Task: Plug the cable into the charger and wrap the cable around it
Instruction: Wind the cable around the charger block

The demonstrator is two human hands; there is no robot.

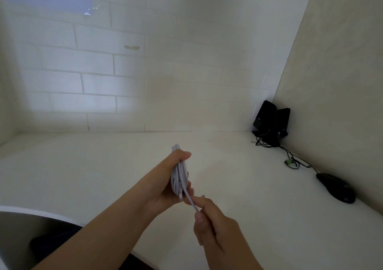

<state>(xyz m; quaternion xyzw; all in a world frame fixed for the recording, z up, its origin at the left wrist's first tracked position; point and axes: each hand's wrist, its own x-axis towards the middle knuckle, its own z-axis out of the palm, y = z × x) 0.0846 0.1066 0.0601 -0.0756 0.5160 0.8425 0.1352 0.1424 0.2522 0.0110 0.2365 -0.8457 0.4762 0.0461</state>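
Together above the counter [269, 238], the left hand [165, 182] gripped the cable [179, 176] bundle, while the right hand [215, 226] pinched its loose end.

White tiled wall [128, 66] meets a white desk [83, 166].

A white coiled cable [178, 176] sits above a plain white desk [83, 172]. At two o'clock stand glossy black speakers [270, 120]; at three, a black mouse [336, 187] and small green tag [287, 162].
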